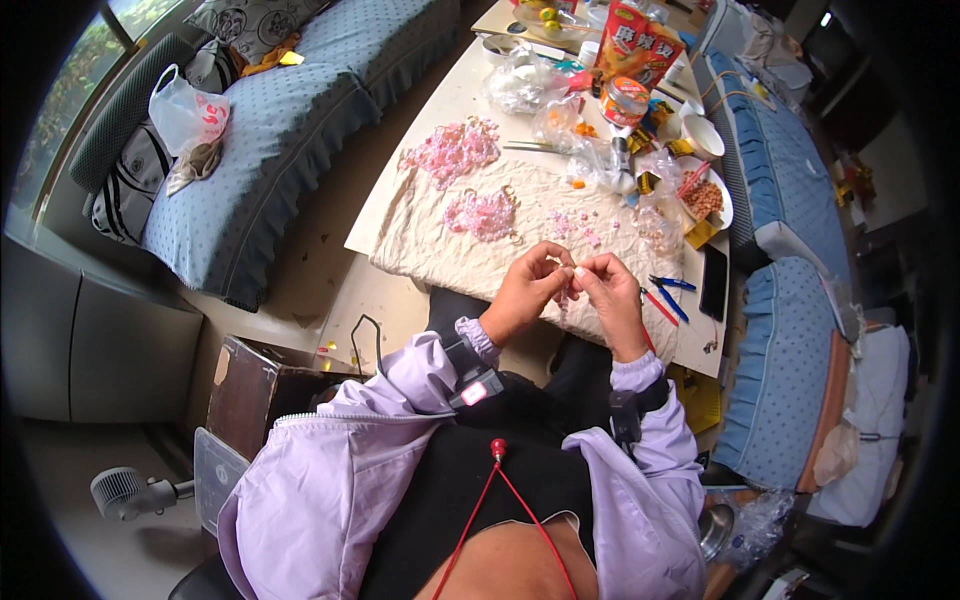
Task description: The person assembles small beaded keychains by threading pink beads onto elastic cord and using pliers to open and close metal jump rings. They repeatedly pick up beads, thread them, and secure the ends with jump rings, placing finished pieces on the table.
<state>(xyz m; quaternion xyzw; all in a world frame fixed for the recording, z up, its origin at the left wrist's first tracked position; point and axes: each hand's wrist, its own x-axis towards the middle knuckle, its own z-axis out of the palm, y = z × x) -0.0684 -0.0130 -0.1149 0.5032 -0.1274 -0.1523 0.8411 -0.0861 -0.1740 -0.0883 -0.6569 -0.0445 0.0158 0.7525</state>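
Observation:
At the near edge of the cloth, my left hand [524,288] and my right hand [612,303] meet fingertip to fingertip. Both are closed in a pinch on a small pink beaded strand [562,302], which hangs partly hidden below the fingers. The fine part between the fingertips is too small to make out. Beyond my hands, loose pink beads [590,238] are scattered on the cream cloth [420,235]. To the left lie two heaps of pink beaded strands with gold-coloured clasps, a nearer heap [480,216] and a farther heap [452,152].
Blue-handled pliers [672,284], a red-handled tool [660,307] and a black phone [713,284] lie right of my hands. Farther back are plastic bags [525,80], a red snack packet [636,45] and a plate of brown beads or nuts [704,197]. Blue-covered sofas [290,130] flank the table.

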